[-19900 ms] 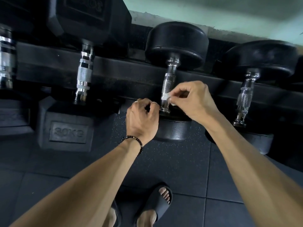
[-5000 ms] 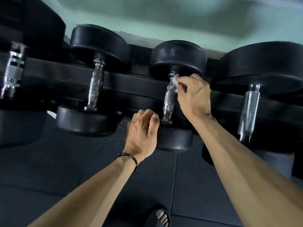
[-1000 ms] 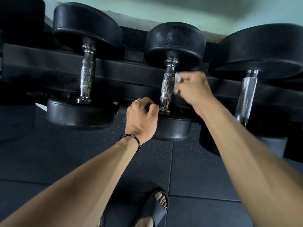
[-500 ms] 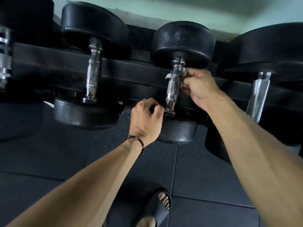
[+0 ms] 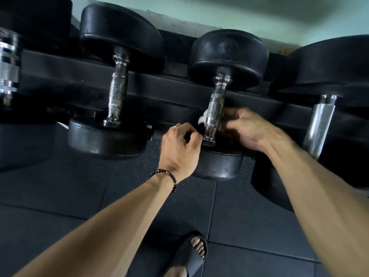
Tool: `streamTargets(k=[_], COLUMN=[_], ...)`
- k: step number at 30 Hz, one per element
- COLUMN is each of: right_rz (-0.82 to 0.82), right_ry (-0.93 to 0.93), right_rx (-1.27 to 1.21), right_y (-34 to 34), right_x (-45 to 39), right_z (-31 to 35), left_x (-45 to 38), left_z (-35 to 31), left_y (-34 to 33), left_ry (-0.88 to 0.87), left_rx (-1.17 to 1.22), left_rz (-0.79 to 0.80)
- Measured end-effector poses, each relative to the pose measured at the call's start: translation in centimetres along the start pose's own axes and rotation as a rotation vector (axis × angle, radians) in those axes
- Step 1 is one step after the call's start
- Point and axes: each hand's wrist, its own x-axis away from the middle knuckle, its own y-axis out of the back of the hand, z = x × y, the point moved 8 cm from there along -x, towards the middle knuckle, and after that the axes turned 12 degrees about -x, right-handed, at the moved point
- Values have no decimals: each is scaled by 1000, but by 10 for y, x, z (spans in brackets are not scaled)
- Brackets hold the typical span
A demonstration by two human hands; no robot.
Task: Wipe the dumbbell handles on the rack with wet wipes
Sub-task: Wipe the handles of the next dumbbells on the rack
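The knurled handle of the middle dumbbell on the black rack has 1 white wet wipe against its left side. The right hand curls around it from behind. The left hand is fisted beside its lower end, grasping nothing visible. 4 handles show.
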Motion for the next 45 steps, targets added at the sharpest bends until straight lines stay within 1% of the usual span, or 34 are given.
streamTargets(k=[2,3,4,6,8,10,12,14,16,18,21,24,26,28,31,33,34,36,38,41,43,45], right_rz=[50,35,-3,-93,-118,-109,-77,-45,-95,-204,-368,-447,-461,-460,-478,-528,-578,-683,-741,-755,-797,-856], right_ry=[-86,-81,-47,52,120,79,-3,-17,44,130,308,392,411,425,462,475,473,459,459,482,518,545], right_rx=[127,142,113,-28,-85,-59,78,316,489,537,472,405,334,241,152,111,93,81,117,209,367,439], right_y=[2,3,6,10,8,5,5,8,14,19,15,-2,-13,-24,-32,-28,-24,-17,-16,-28,-41,-47], right_x=[6,5,0,-12,-18,-16,-5,7,21,39,79,106,112,116,121,122,123,123,119,108,106,109], right_z=[-12,-9,-2,17,30,24,7,-3,2,17,39,43,40,37,35,28,22,9,-1,-6,-3,-1], left_x=[0,0,0,0,1,1,1,1,2,3,4,4,0,-5,-17,-29,-36,-51,-61,-65,-64,-64], left_z=[1,1,1,1,1,1,2,3,2,2,-2,-24,-43,-55,-65,-58,-53,-47,-56,-79,-85,-83], left_y=[0,0,-1,-1,-1,-1,-1,-1,-1,-3,-1,12,18,22,27,29,32,39,40,27,16,6], left_ry=[8,14,18,22,22,28,33,34,33,31,-6,-199,-295,-312,-325,-265,-232,-205,-262,-462,-574,-663], left_rx=[0,6,12,17,15,16,18,23,21,19,18,-75,-4,144,262,309,305,262,210,91,-7,-85], left_rz=[-1,2,6,13,21,29,28,26,34,52,106,126,133,155,180,208,179,52,-48,-116,-111,-49])
